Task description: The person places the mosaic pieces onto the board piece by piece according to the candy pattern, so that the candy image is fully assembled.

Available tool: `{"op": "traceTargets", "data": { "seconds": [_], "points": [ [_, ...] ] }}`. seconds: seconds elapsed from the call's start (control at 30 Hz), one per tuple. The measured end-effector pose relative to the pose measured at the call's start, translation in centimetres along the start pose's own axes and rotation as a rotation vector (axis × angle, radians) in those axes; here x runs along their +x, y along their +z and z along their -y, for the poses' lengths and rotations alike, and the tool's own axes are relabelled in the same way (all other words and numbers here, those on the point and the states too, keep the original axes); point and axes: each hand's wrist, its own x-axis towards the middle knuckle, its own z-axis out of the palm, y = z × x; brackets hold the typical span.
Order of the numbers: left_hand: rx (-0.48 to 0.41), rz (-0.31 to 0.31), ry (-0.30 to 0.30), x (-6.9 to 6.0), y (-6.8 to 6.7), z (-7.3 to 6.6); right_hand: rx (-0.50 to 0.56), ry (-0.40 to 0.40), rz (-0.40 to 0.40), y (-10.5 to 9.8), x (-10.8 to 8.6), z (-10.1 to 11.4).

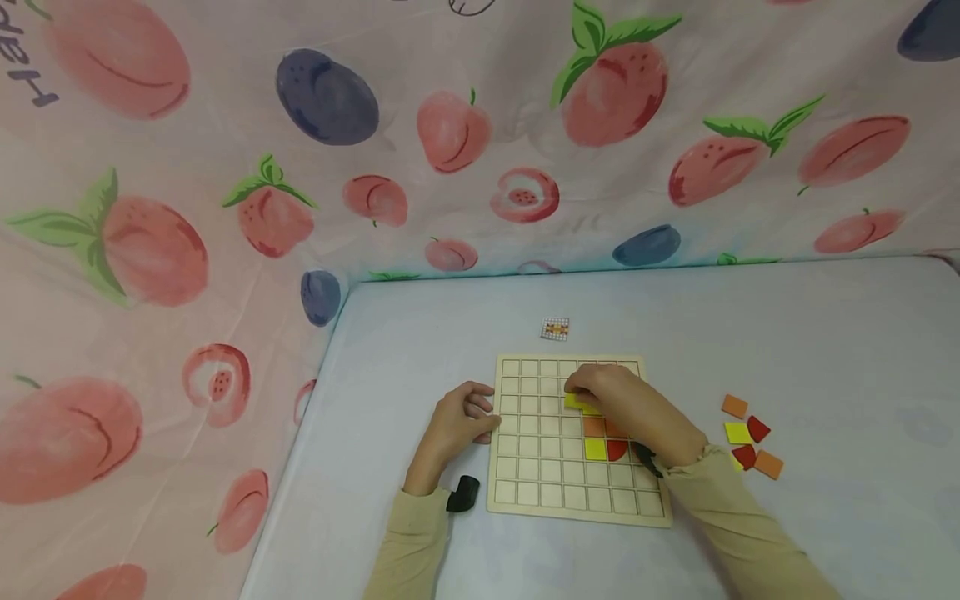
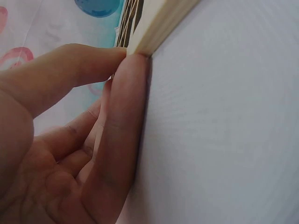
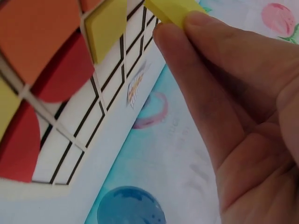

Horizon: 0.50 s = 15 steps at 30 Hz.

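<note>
A wooden grid board [image 1: 527,471] lies on the table between both hands. At its left edge my left hand [image 1: 453,421] pinches the rim, thumb on top and forefinger against the side in the left wrist view. My right hand [image 1: 615,400] reaches over the board's upper part. Between thumb and forefinger it pinches a yellow tile [image 3: 170,10], held above the grid in the right wrist view. Set in the cells are an orange tile [image 1: 594,427], a yellow square tile [image 1: 596,449] and red rounded pieces [image 3: 65,70]. The right hand and forearm hide some cells.
Right of the board lie loose pieces: orange tiles [image 1: 768,464], a yellow tile [image 1: 737,433] and red rounded pieces [image 1: 759,428]. Behind the board lies a small pattern card [image 1: 556,328]. A fruit-printed cloth [image 1: 450,208] hangs along the table's back and left.
</note>
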Motion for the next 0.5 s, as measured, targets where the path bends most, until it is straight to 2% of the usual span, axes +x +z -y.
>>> {"op": "traceTargets", "data": {
  "seconds": [0.4,0.5],
  "points": [
    [-0.011,0.003,0.009,0.0,0.1,0.3,-0.029,0.016,0.066,1.0,0.7,0.1],
    [-0.017,0.004,0.011,-0.1,0.0,0.2,-0.026,0.012,0.053,1.2,0.7,0.1]
  ]
}}
